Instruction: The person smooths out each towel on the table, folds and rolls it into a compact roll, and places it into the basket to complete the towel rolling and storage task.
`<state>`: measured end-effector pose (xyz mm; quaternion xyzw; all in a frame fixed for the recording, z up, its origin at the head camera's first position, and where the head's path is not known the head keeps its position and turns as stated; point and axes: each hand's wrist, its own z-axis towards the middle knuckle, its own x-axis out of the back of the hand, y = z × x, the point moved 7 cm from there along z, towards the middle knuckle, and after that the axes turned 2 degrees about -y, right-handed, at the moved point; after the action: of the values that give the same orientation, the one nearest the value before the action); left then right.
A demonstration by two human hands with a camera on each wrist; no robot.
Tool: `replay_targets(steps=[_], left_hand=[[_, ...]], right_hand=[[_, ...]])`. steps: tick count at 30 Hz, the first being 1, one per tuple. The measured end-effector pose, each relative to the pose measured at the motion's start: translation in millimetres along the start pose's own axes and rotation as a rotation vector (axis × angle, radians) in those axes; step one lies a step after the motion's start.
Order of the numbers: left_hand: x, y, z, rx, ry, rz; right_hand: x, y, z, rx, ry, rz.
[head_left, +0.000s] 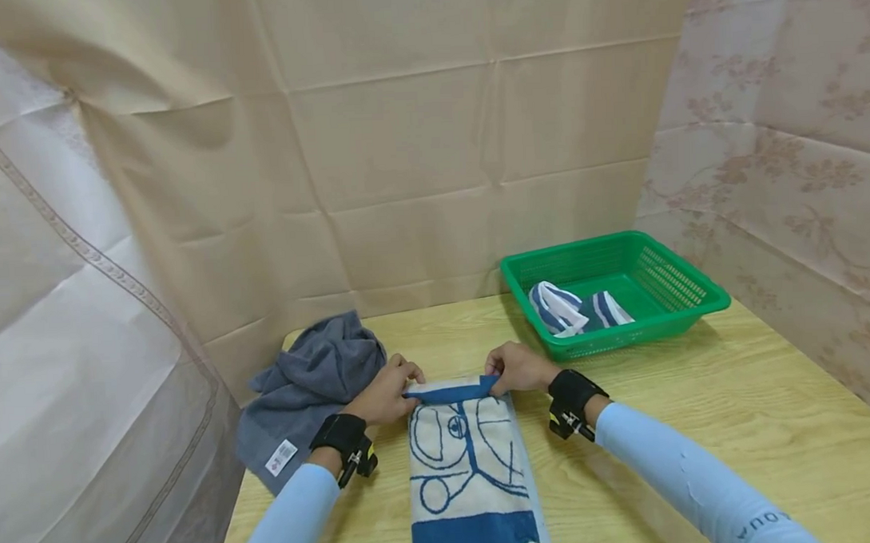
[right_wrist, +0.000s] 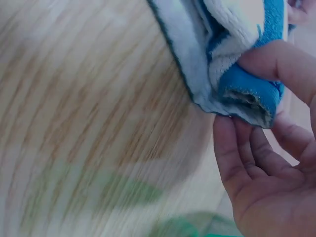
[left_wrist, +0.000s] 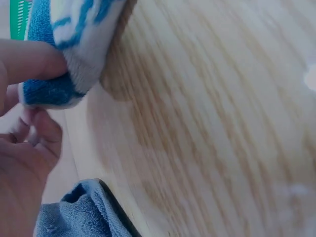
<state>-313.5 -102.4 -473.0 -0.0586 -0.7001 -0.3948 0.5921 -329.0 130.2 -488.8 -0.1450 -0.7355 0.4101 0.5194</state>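
Observation:
A white towel with blue line drawings [head_left: 450, 495] lies lengthwise on the table, its far end turned over into a narrow blue fold. My left hand [head_left: 386, 391] pinches the left corner of that fold, thumb on top in the left wrist view, where the towel's blue corner [left_wrist: 49, 94] shows. At the right corner my right hand [head_left: 521, 367] pinches the fold between thumb and fingers. Its rolled blue edge [right_wrist: 249, 91] shows in the right wrist view, with a white layer below it.
A crumpled grey towel [head_left: 326, 363] with a white tag lies at the left, right beside my left hand. The green basket [head_left: 653, 328] at the back right holds striped cloths [head_left: 554, 306]. Beige curtains [head_left: 403, 185] hang behind the wooden table [head_left: 699, 422].

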Motion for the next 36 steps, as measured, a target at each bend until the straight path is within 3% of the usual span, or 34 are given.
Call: replay_targets(steps=[8,13,17,19,22,25,32,36], left_hand=[[5.3,6.7,0.6,-0.058,0.106,0.005],[4.8,5.2,-2.1,-0.095,0.056,-0.019],[5.2,8.1,-8.3,-0.13,-0.021,-0.071],[6.5,8.3,-11.7,-0.127,-0.069,-0.107],[7.4,6.0,-15.0,-0.11,-0.146,-0.183],[7.1,-1.4,-16.7,-0.076,-0.18,-0.248],[-5.3,-31.3,-25.1,0.059,-0.141,-0.452],[-5.1,-35.9,-24.2,0.097,-0.1,-0.508]], right_hand=[[-2,-22,-10.5,0.154,0.101,-0.2],[-5,-31,-20.4,0.221,0.12,-0.335],[-8,-40,-30.0,0.3,0.084,-0.422],[-10,-42,-32.3,0.322,0.054,-0.415],[-9,-37,-30.7,0.27,0.017,-0.366],[-5,-30,-27.6,0.198,0.016,-0.325],[-3,-14,-19.4,0.099,-0.044,-0.112],[-4,-12,-13.3,0.064,-0.087,-0.032]])
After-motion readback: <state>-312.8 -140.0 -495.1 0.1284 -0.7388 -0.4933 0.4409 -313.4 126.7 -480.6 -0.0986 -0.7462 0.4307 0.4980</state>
